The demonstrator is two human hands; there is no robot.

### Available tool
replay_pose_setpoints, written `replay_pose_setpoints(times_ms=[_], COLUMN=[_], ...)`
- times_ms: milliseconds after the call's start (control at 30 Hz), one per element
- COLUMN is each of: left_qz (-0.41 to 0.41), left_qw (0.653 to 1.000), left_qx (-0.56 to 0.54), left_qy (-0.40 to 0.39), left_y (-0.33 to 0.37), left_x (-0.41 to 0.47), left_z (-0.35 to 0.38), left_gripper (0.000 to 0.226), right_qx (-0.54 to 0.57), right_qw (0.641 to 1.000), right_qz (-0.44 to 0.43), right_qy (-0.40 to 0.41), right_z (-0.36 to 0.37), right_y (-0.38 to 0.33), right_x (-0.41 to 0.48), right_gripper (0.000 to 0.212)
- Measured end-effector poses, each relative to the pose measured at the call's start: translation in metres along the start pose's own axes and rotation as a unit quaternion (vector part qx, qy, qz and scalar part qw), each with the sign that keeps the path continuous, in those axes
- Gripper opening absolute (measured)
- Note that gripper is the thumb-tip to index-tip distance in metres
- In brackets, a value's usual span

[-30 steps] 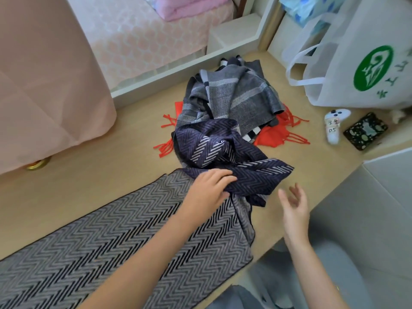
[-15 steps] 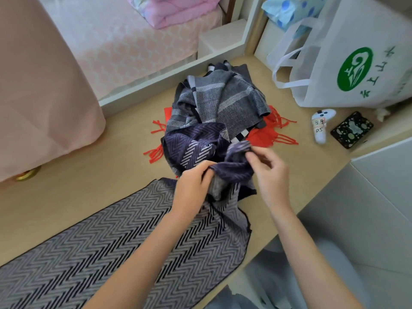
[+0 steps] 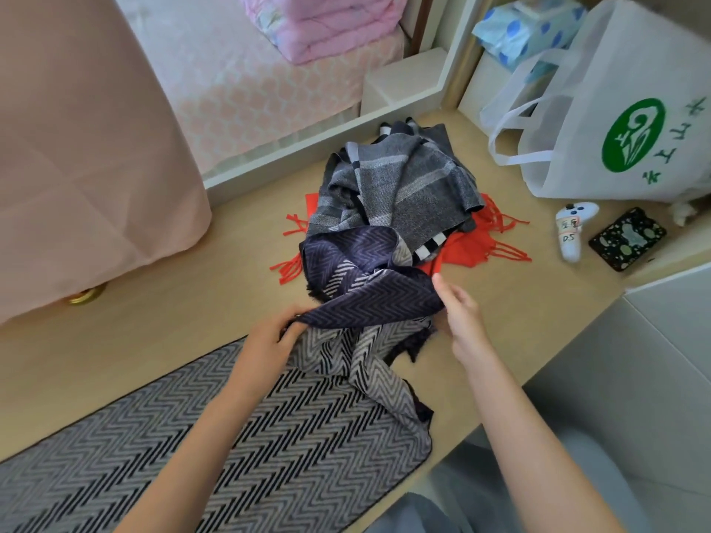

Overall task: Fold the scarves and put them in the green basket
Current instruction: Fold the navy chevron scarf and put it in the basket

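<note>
We hold the herringbone scarf (image 3: pixel 369 302) up between both hands, just above the table (image 3: pixel 154 321). Our left hand (image 3: pixel 269 336) has its fingers curled round one corner of the dark navy edge. Our right hand (image 3: pixel 461 321) pinches the other end, thumb on top and the remaining fingers mostly hidden behind the cloth. From this edge the paler grey-and-black side sags down, and the scarf's long flat stretch runs off to the lower left of the table.

Just beyond our hands the far end of the scarf is bunched against a heap: a grey striped scarf (image 3: pixel 404 186) piled on a red fringed scarf (image 3: pixel 461 251). To the right, well apart from the heap, lie a white controller (image 3: pixel 573 232) and a dark patterned case (image 3: pixel 627 238), with a white tote bag (image 3: pixel 615 121) behind them. A pink cloth (image 3: pixel 77 148) hangs at the left.
</note>
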State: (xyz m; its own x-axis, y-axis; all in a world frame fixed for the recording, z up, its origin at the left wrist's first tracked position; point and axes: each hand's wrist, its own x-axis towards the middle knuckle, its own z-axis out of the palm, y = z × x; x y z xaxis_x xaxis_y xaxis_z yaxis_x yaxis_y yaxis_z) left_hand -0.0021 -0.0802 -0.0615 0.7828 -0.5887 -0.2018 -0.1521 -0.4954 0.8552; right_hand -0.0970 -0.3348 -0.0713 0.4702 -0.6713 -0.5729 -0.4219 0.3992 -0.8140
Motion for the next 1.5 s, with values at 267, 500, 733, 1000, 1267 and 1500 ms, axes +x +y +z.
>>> replay_pose_setpoints(times_ms=[267,500,733,1000,1267,1500], left_qz=[-0.023,-0.088,-0.170,-0.198,-0.173,-0.052], left_qw=[0.999,0.993,0.983,0.971,0.970,0.969], left_qx=[-0.008,-0.075,-0.064,-0.082,-0.117,-0.219], left_qy=[-0.045,-0.037,0.014,0.106,0.122,0.103], left_y=[-0.007,-0.002,0.012,0.011,0.008,0.068], left_x=[-0.014,-0.019,0.000,0.020,0.012,0.032], left_z=[-0.011,-0.011,0.016,0.036,0.020,0.031], left_gripper=[0.039,0.040,0.081,0.042,0.007,0.008], right_qx=[-0.101,-0.271,-0.246,-0.288,-0.218,-0.083], right_qw=[0.970,0.894,0.967,0.951,0.961,0.950], right_qz=[-0.218,-0.298,-0.064,-0.074,-0.169,-0.284], right_qy=[-0.042,-0.198,-0.009,-0.090,-0.023,0.094], right_z=[0.027,0.055,0.026,0.055,0.035,-0.022], right_y=[-0.010,0.031,0.029,0.056,0.052,-0.013], right_x=[-0.037,-0.089,-0.036,-0.047,-0.065,-0.087], right_gripper=[0.012,0.018,0.066,0.055,0.007,0.008])
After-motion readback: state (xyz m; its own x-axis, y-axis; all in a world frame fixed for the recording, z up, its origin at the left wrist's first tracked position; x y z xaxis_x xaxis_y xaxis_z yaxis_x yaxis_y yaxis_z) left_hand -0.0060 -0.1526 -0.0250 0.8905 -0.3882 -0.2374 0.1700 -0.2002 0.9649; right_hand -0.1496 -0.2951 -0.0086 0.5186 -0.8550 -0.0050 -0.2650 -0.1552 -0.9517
